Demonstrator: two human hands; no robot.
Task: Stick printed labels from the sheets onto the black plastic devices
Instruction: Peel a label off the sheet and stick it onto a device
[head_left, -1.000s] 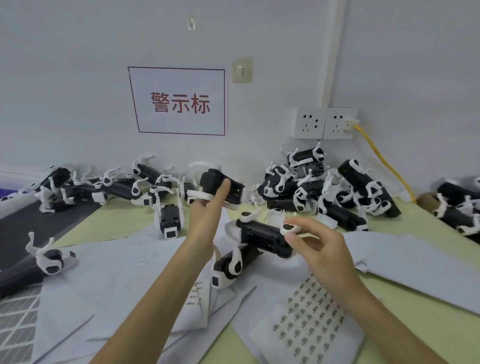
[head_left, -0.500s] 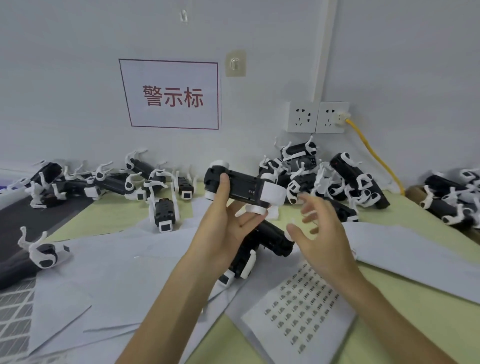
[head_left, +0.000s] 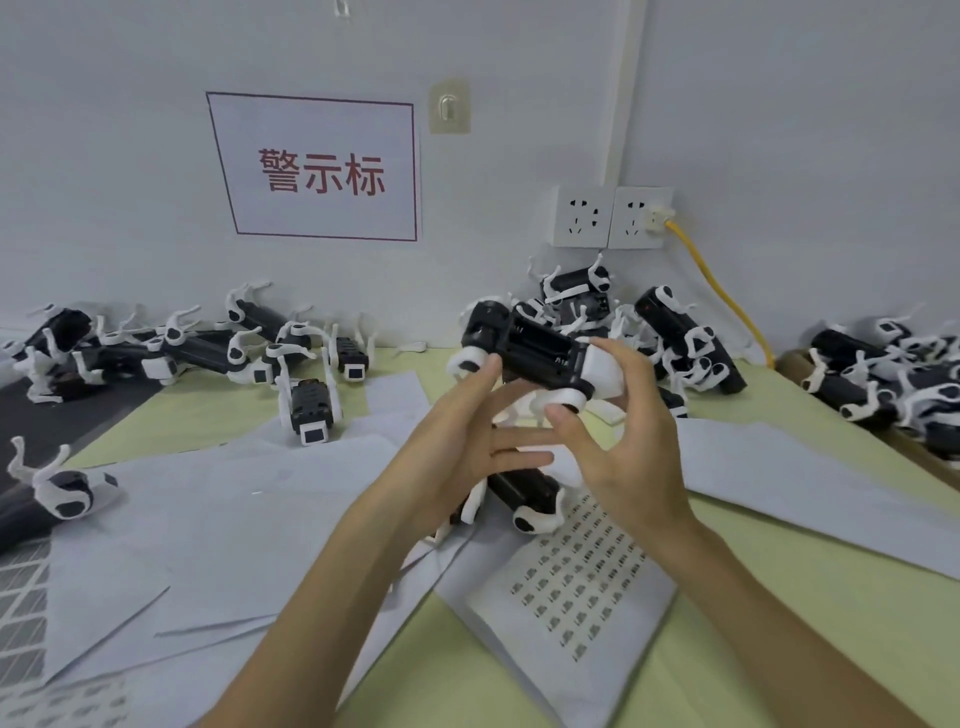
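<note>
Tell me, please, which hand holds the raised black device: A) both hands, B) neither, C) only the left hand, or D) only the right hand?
A: the left hand pinches the black device near its dark end, and the right hand grips its white end.

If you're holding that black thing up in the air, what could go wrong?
It might slip. The left hand and right hand hold the black device up mostly by thumb and fingertips, right above another device lying on the table. A drop could knock the two together and perhaps bend their thin white prongs. Also, the label sheet lies on loose papers between the forearms, so a nudge could slide it away.
</note>
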